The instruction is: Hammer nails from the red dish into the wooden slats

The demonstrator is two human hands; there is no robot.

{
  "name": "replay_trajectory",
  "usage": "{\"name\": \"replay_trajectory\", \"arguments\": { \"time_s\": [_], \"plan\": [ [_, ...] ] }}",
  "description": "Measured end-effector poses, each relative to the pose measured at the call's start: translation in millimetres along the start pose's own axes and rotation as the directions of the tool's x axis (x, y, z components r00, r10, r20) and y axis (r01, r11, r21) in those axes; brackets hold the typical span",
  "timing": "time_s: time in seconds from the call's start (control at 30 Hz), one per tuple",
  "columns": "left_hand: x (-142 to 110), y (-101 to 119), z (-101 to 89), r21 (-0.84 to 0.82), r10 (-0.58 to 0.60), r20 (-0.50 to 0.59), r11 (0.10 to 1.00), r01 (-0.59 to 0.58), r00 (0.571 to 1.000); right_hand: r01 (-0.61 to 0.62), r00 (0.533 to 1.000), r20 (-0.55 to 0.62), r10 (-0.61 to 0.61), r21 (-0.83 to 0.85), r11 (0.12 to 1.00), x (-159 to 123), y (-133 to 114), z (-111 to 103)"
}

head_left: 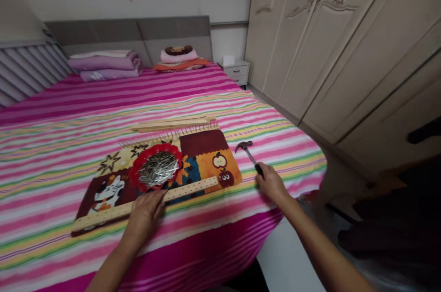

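My right hand (272,182) is wrapped around the dark handle of a claw hammer (248,151), whose metal head lies at the far end over the striped bedspread. My left hand (147,209) grips a long wooden strip (189,189) near its middle, covering part of it. Rows of small dark holes or dots run along the strip, which lies across the near edge of a patterned mat (201,145). Just beyond my left fingers, a red scalloped bowl (133,175) holds a heap of nails (159,168).
Beyond the mat lie several bare wooden strips (172,123) and a strip studded with upright nails (165,136). The striped bed (282,138) bears folded bedding (108,63) at its head. A nightstand (237,70) and tall wardrobe (320,48) stand to the right.
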State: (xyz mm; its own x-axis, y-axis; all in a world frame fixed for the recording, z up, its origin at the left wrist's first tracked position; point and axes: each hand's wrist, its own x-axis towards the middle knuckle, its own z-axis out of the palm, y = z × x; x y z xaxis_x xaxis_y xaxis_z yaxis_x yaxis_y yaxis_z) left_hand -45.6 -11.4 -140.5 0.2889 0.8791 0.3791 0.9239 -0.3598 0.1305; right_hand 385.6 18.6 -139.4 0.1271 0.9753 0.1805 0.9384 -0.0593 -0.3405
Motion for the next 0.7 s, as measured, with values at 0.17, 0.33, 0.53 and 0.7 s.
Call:
{"name": "replay_trajectory", "arguments": {
  "time_s": [0.17, 0.33, 0.53, 0.7],
  "plan": [
    [-6, 7, -14.8, 0.007, -0.052, 0.006, 0.999, 0.052, 0.999, 0.026, 0.999, -0.032, -0.026, 0.027, 0.999, 10, -5, 1],
    [1, 22, -36.1, -0.018, -0.153, -0.054, 0.988, 0.152, 0.987, 0.041, 0.998, -0.055, -0.04, 0.015, 0.999, 16, -9, 11],
    [59, 27, -44.7, 0.128, -0.434, -0.002, 0.893, 0.431, 0.901, 0.041, 0.997, -0.06, -0.043, -0.027, 0.999, 14, -10, 18],
    [95, 25, -35.1, 0.242, -0.59, 0.159, 0.801, 0.548, 0.791, 0.026, 0.997, -0.077, -0.029, -0.046, 0.999, 11, -10, 21]
  ]
}}
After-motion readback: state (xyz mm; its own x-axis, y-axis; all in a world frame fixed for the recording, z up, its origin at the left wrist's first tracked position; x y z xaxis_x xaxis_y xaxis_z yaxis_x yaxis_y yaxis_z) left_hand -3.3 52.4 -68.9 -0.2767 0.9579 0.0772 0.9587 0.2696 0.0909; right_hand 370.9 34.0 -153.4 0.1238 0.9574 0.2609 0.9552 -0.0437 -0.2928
